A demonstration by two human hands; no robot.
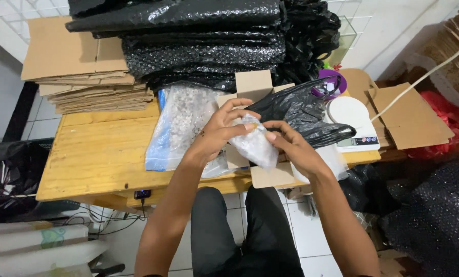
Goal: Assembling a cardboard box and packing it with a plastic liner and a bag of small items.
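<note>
Two hands (255, 136) around pellet-filled pouch (256, 146)

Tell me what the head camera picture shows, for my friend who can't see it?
Both hands, left hand and right hand, hold a small clear plastic bag above an open cardboard box on a wooden table. Black bubble wrap, flat cardboard and a white scale sit around it.

You have two hands up, the left hand (220, 129) and the right hand (291, 146), around one small clear bag (255, 146). On the surface (98, 159) you can count one large clear bag (175, 128), one open cardboard box (253, 84), one black plastic bag (299, 110), one white scale (354, 120) and one stack of flat cardboard (85, 77).
</note>
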